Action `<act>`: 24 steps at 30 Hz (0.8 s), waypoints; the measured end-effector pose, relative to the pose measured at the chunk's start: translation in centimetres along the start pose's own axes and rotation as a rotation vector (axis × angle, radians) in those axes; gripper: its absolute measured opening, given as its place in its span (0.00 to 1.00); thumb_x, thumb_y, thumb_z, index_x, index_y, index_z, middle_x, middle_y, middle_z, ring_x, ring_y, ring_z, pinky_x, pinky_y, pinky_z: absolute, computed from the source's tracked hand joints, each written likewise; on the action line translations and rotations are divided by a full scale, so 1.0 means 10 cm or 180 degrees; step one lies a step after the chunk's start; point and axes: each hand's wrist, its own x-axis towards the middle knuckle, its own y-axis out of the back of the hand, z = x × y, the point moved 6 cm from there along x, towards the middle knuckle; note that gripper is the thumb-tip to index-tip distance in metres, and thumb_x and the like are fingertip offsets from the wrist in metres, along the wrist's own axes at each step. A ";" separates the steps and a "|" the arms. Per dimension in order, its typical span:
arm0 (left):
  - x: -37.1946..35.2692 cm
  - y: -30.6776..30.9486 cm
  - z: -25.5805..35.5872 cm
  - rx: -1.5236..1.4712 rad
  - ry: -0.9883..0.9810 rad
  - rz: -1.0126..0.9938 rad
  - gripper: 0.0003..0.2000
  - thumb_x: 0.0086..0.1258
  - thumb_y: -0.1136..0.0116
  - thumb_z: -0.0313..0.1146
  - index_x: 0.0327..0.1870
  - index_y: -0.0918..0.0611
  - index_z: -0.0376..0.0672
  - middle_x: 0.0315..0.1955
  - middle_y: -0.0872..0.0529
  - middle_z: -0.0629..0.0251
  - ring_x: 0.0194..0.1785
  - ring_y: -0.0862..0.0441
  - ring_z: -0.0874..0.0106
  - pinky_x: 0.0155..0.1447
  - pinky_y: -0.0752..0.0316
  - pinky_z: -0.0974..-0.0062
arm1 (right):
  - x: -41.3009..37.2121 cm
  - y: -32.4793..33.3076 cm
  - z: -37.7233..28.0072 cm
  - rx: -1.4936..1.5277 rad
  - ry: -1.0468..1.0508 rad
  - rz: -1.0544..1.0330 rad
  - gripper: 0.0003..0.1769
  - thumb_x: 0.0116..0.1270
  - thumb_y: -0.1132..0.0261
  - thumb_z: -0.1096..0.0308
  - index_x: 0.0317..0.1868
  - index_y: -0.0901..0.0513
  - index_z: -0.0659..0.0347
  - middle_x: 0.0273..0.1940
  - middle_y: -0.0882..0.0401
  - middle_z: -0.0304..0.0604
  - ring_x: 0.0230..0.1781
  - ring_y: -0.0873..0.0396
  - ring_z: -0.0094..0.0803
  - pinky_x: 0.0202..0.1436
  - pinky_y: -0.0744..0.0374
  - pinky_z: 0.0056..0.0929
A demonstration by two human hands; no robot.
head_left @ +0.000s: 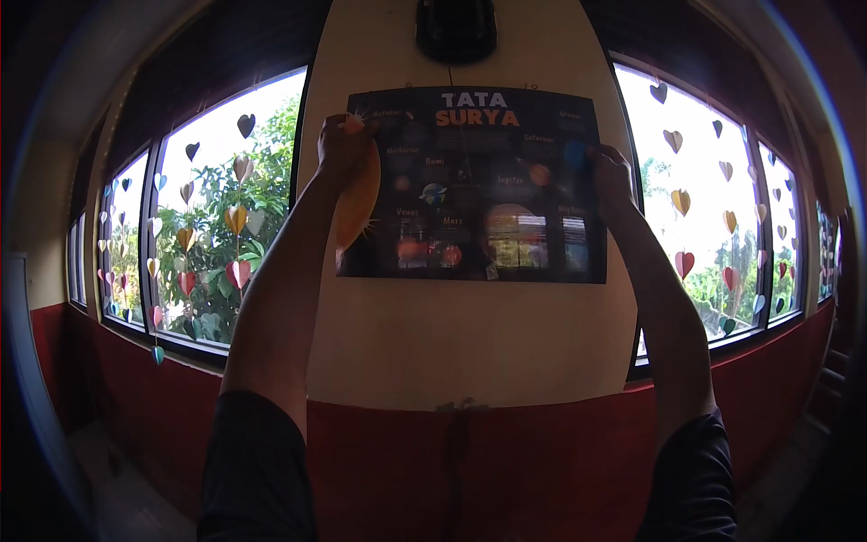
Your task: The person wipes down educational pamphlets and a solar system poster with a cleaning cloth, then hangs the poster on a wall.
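Note:
A dark solar system poster [470,190] headed "TATA SURYA" hangs at arm's length against the cream wall. Its sheet carries small labelled planets and part of an orange sun at the left. My left hand [346,144] grips the poster's left side near the upper corner, fingers closed over the edge. On the opposite side my right hand [610,173] holds the right edge, a little lower, with its fingers also closed. Both arms are raised and stretched forward. Window reflections show on the poster's glossy lower half.
Above the poster a black device [456,29] is fixed to the wall. Windows flank the wall on both sides, with strings of paper hearts [237,219] hanging before the panes. A red-painted lower wall [388,470] runs beneath.

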 end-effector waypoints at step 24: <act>-0.08 0.06 0.49 0.1570 -0.0587 0.0642 0.28 0.58 0.36 0.45 0.58 0.26 0.43 0.56 0.24 0.52 0.64 0.30 0.59 0.66 0.38 0.57 | 0.02 -0.10 -0.05 0.0261 -0.0349 -0.0138 0.18 0.66 0.40 0.66 0.53 0.23 0.66 0.41 0.20 0.47 0.39 0.19 0.34 0.41 0.20 0.31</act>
